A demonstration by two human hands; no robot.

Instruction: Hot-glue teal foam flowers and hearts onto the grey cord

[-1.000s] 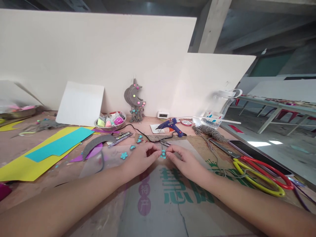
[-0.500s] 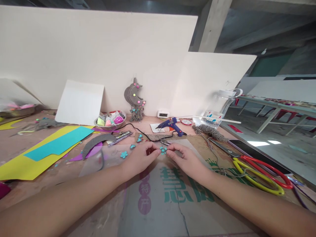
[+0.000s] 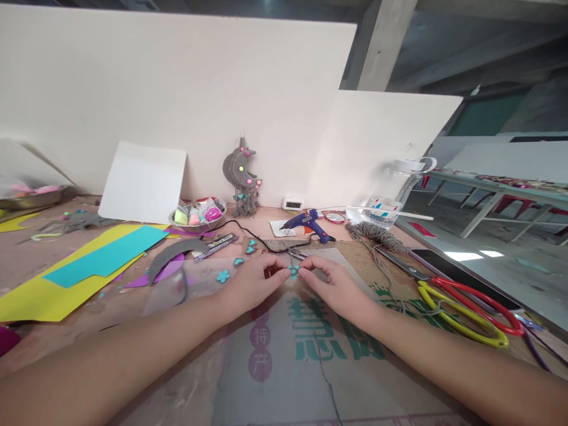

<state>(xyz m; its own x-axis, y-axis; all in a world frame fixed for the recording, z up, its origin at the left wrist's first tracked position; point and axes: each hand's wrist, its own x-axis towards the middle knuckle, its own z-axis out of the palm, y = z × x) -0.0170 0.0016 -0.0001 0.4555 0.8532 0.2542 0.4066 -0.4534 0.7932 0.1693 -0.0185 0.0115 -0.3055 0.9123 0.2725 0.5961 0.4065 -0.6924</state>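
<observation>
My left hand (image 3: 254,282) and my right hand (image 3: 333,285) meet at the middle of the table, fingertips pinched on a small teal foam flower (image 3: 293,271) held between them just above a printed cardboard sheet (image 3: 284,367). Both hands rest low on the sheet, fingers curled. Another teal flower (image 3: 222,276) and small teal hearts (image 3: 238,261) lie left of my left hand. A small pair of snips (image 3: 296,255) lies just beyond the fingertips.
A blue glue gun (image 3: 306,224) with its black cord stands behind. Yellow and red scissors (image 3: 465,312), a phone (image 3: 461,272) and twine (image 3: 377,235) lie right. Yellow (image 3: 39,293) and teal foam sheets (image 3: 106,256), a bowl of clay (image 3: 197,216) and a grey moon ornament (image 3: 242,174) sit left and back.
Both hands with the teal flower have shifted slightly away from me and closer together; the view tilted down a little. Nothing else moved.
</observation>
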